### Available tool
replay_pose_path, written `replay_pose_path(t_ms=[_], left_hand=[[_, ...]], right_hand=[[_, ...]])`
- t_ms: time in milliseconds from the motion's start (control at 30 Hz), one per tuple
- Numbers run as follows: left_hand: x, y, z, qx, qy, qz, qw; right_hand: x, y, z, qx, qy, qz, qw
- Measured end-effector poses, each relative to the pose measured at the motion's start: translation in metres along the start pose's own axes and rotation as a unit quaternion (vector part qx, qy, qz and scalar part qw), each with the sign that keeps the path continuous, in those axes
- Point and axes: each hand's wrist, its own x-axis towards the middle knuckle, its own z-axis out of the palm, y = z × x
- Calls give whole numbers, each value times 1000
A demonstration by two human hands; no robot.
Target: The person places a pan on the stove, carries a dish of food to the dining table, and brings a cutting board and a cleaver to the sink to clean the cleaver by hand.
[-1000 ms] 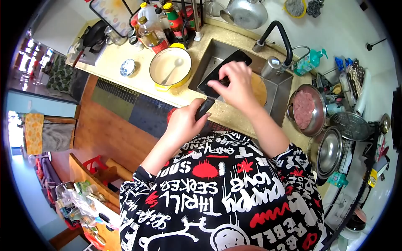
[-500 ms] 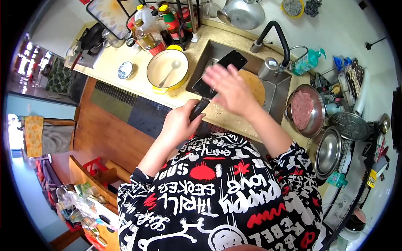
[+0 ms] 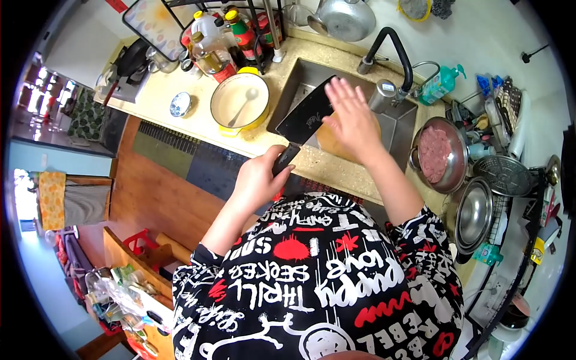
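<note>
A black-bladed cleaver (image 3: 305, 120) is in my left hand (image 3: 258, 175), its fingers wrapped round the dark handle. The blade points away from me and to the right, over the sink (image 3: 393, 150). My right hand (image 3: 355, 127) is held out flat at the blade's right edge, near its far end. Whether the fingers touch the metal, I cannot tell. Beneath that hand lies a round, wood-coloured board (image 3: 333, 143) in the sink, partly hidden by the hand and the blade.
Left of the sink stands a yellow-rimmed pot (image 3: 225, 102) with a spoon in it, beside a small patterned bowl (image 3: 180, 104). A black faucet (image 3: 393, 45) arches over the sink. To the right, a metal bowl (image 3: 459, 171) contains raw minced meat (image 3: 434, 153).
My right hand has moved right, from across the middle of the blade to its right edge, and more of the blade shows. My left hand keeps its grip on the cleaver.
</note>
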Motion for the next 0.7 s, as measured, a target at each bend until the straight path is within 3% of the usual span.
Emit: replay_pose_path(t_ms=[167,233,300,367,433,467,600,700], left_hand=[[0,-3,7,-6,4,21,1000],[0,0,5,-13,0,17,1000],[-1,2,3,-10,-1,15,1000],[-1,2,4,-3,-1,15,1000],[-1,5,5,4,1,11,1000],[-1,5,6,10,7,17,1000],[-4,2,9,26,5,23,999],[-5,2,10,21,11,31,999]], right_hand=[[-12,-53,-2,131,-73,-105,983],[0,-26,2,60,-2,-91,994],[6,-7,-3,56,57,13,997],[9,-9,-1,108,147,45,982],[9,-22,-4,230,131,60,962],[12,-28,-3,230,159,37,959],[30,-14,-9,147,185,123,964],[32,-6,-1,198,178,168,949]])
